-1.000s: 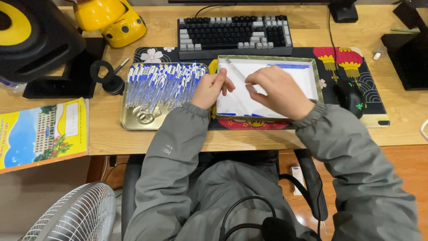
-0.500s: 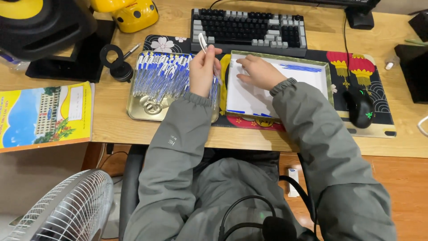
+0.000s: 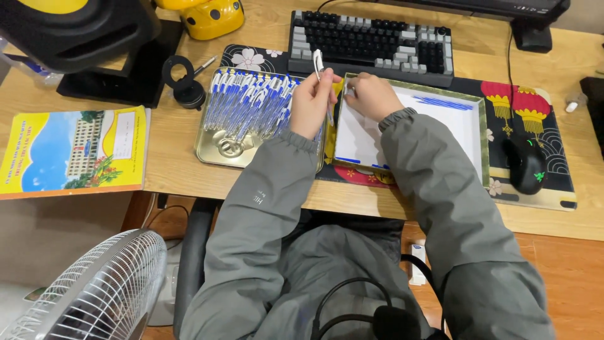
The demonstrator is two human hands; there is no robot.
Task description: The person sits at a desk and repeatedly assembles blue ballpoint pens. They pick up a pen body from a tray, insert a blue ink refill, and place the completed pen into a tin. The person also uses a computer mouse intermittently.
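Hands [image 3: 343, 101] over cluttered wooden desk [image 3: 170, 157]

The left hand [image 3: 313, 101] hides the lower half of the white pen [image 3: 318, 63] it holds, the right hand [image 3: 371, 94] covers the near-left corner of the white sheet [image 3: 415, 129], and the top edge cuts off the yellow toy [image 3: 207, 14] and black speaker [image 3: 69, 25].
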